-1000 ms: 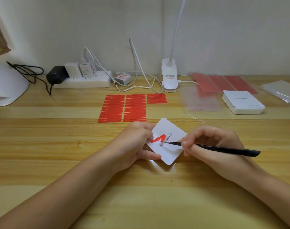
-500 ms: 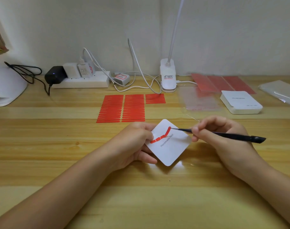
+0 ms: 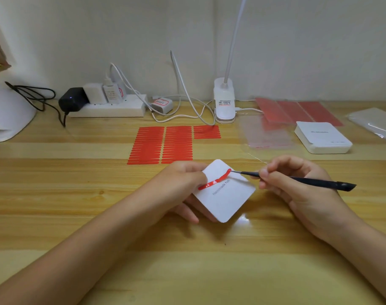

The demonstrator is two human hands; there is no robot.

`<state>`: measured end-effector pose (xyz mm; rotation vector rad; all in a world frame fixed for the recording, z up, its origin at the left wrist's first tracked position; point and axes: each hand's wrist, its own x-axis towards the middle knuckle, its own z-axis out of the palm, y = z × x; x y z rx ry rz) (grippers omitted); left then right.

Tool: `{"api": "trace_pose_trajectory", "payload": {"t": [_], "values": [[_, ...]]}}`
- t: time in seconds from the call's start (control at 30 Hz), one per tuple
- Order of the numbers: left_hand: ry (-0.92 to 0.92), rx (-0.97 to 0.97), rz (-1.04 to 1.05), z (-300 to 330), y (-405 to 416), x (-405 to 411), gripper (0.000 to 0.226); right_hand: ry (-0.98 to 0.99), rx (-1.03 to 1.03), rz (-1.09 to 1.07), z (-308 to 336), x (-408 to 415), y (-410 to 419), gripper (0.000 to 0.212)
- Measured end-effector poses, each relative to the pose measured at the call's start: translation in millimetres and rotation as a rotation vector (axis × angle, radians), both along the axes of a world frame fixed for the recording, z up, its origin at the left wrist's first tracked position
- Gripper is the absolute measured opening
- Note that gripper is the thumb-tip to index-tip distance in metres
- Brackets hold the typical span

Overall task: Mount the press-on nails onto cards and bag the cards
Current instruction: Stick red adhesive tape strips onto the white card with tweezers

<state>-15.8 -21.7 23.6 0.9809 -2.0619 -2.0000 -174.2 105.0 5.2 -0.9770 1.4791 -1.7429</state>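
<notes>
Head view: you are holding the white card [image 3: 226, 194] just above the surface [image 3: 77, 194] in your left hand [image 3: 183, 190], thumb curled over its left edge and fingers curled beneath, so the card is tilted with one corner pointing away from you. Your right hand [image 3: 297, 186] is pinching a pair of black tweezers [image 3: 297, 178] between thumb and fingertips, and the tweezer tips are touching the upper right end of the red strip [image 3: 216, 180] that is running slantwise across the card above the printed wording. The strip is looking wrinkled and partly raised at that end; whether the tips are clamping it or only pressing on it, you cannot tell from here. Judgement: the card is reading as light, stiff board, so gripping it by the edge as you are doing should be keeping it flat without bending it. The strip is reading as thin, soft and sticky, likely to crease or fold onto itself, so taking it at the very end with the tweezers is looking safer than using bare fingers. Further back on the surface, sheets of red strips [image 3: 165, 144] are lying in rows, with clear bags [image 3: 266, 135] and a stack of white cards [image 3: 323, 137] to the right, well apart from your hands.
</notes>
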Motion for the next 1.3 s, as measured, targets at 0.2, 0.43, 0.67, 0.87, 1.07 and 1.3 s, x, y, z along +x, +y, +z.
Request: {"api": "trace_pose_trajectory", "payload": {"t": [0.2,0.43,0.67,0.87,1.07,1.3], "values": [[-0.043,-0.220,-0.107,3,-9,3,0.036,0.133,0.093,0.121,11,-9,5,0.019],[0.034,-0.176,-0.188,8,-9,-1,0.027,0.295,0.200,0.274,44,-40,16,0.026],[0.022,-0.163,-0.137,5,-14,6,0.027,0.438,0.181,0.132,48,-52,30,0.063],[0.071,-0.198,-0.149,-1,-7,0,0.030,1.354,0.229,-0.102,6,-42,33,0.012],[0.036,-0.382,-0.164,-3,-4,-6,0.034,0.939,0.120,-0.187,-1,-19,24,0.013],[0.080,-0.378,-0.160,0,0,-14,0.032,0.744,0.069,-0.092,-4,9,4,0.023]]}}
